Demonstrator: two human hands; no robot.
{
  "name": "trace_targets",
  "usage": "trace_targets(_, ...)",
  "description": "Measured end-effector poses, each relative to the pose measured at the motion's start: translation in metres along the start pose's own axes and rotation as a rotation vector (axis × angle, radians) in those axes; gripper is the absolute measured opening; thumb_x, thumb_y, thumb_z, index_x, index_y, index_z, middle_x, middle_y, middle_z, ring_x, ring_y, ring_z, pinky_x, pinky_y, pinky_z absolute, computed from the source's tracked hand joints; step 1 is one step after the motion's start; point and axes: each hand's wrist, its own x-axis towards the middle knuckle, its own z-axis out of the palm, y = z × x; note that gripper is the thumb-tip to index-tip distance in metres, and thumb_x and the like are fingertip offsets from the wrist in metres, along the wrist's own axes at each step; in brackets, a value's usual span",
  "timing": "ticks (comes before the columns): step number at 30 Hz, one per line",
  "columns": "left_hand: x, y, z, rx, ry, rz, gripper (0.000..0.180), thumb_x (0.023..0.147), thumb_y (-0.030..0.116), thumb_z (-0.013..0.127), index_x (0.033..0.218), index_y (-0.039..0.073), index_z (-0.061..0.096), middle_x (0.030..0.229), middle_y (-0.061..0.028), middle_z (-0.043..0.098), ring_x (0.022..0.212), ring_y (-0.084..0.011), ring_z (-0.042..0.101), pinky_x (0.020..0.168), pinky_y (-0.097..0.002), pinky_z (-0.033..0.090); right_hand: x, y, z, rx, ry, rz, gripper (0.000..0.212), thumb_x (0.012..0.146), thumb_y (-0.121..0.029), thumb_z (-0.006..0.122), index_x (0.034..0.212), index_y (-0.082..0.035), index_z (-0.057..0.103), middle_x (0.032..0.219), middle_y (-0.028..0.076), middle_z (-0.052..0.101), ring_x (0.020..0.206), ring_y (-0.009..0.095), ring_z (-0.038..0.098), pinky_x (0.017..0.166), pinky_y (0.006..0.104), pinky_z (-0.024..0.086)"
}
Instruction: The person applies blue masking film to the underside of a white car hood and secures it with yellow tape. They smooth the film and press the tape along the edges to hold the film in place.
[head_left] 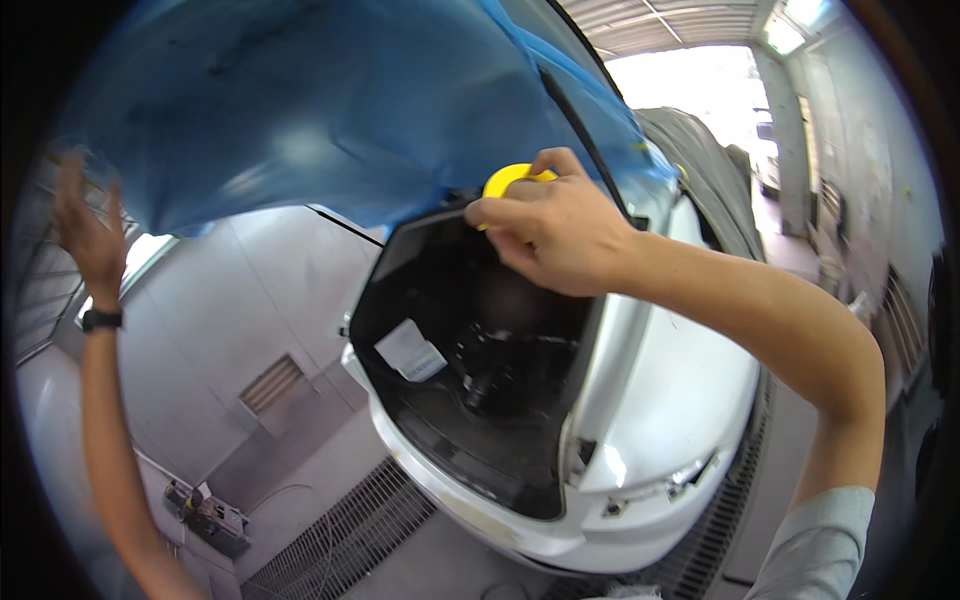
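Observation:
Blue plastic sheeting (330, 110) covers the raised lid of a white car (690, 390). In my right hand (565, 225) is a yellow roll of tape (508, 180), gripped between thumb and fingers. This hand is at the lower edge of the sheeting, above the open dark trunk (510, 400). My left hand (90, 230), with a black band on the wrist, is raised at the far left beside the sheeting's outer edge. Its fingers stretch upward, somewhat blurred; whether they touch the sheeting I cannot tell.
A white paper (410, 350) lies inside the trunk. Floor grating (345, 525) runs below the bumper. A small piece of equipment (207, 515) stands on the floor by the left wall. Grey cloth (695, 165) drapes the car's far part. Pale panel walls (270, 250) surround the car.

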Motion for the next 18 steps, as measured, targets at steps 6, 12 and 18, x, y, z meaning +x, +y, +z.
trace_targets(6, -0.145, 0.239, -0.094, -0.862, -0.718, 0.148, 0.047, 0.084, 0.010, 0.071, 0.130, 0.009, 0.063, 0.133, -0.0143, 0.062, 0.124, -0.0364, 0.058, 0.104, -0.0471, 0.046, -0.034, 0.068, -0.039, -0.453, -0.185, 0.387, 0.029, 0.104, -0.023, 0.055, 0.129, -0.025, 0.071, 0.101, 0.015, 0.069, 0.097, 0.026, 0.070, 0.112, 0.0520, 0.034)
trace_targets(12, -0.097, 0.351, -0.156, -1.212, -0.629, 0.332, 0.042, 0.074, 0.005, 0.071, 0.116, 0.008, 0.068, 0.113, -0.0098, 0.067, 0.103, -0.0293, 0.065, 0.097, -0.0401, 0.052, -0.007, 0.161, -0.049, -0.583, -0.077, 0.619, 0.026, 0.103, -0.037, 0.062, 0.125, -0.031, 0.075, 0.126, 0.016, 0.058, 0.114, 0.026, 0.063, 0.109, 0.0555, 0.029)
trace_targets(18, 0.009, 0.380, -0.116, -0.989, -0.698, 0.326, 0.044, 0.076, 0.010, 0.072, 0.119, 0.009, 0.067, 0.110, -0.0067, 0.065, 0.099, -0.0259, 0.065, 0.094, -0.0393, 0.051, 0.041, 0.225, 0.000, -0.672, 0.279, 0.378, 0.026, 0.102, -0.040, 0.064, 0.124, -0.031, 0.075, 0.121, 0.013, 0.059, 0.113, 0.025, 0.063, 0.112, 0.0553, 0.023)
